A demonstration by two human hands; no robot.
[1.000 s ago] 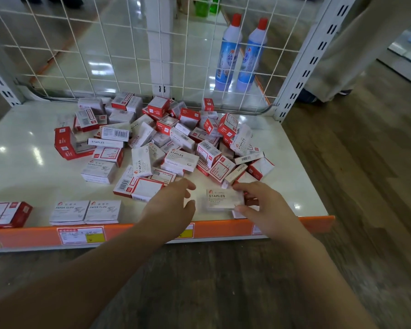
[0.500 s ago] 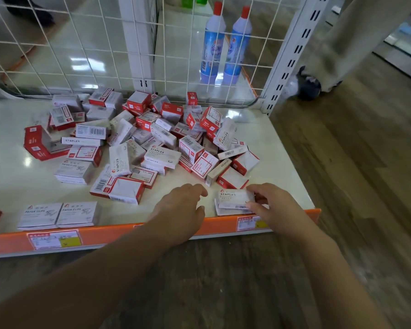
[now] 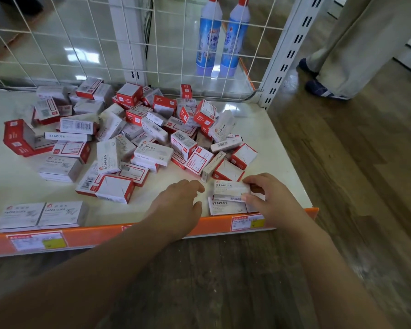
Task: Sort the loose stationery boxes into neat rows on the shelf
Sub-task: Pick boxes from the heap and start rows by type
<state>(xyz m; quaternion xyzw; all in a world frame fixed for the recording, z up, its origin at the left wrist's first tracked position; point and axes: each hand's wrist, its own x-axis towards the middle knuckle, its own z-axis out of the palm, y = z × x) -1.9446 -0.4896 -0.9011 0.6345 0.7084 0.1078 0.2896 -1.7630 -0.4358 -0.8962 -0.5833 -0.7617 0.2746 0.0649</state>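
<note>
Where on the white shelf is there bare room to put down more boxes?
Bare patches: the front strip between the two grey paper-clip boxes and the left hand, and the right side beyond the right hand. The jumbled heap of red and white boxes crowds the middle and back.

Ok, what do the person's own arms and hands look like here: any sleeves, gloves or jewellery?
Both forearms are bare as far as the frame shows, with no sleeve in view. The left hand and right hand wear no gloves, and no ring, watch or bracelet is visible.
</note>
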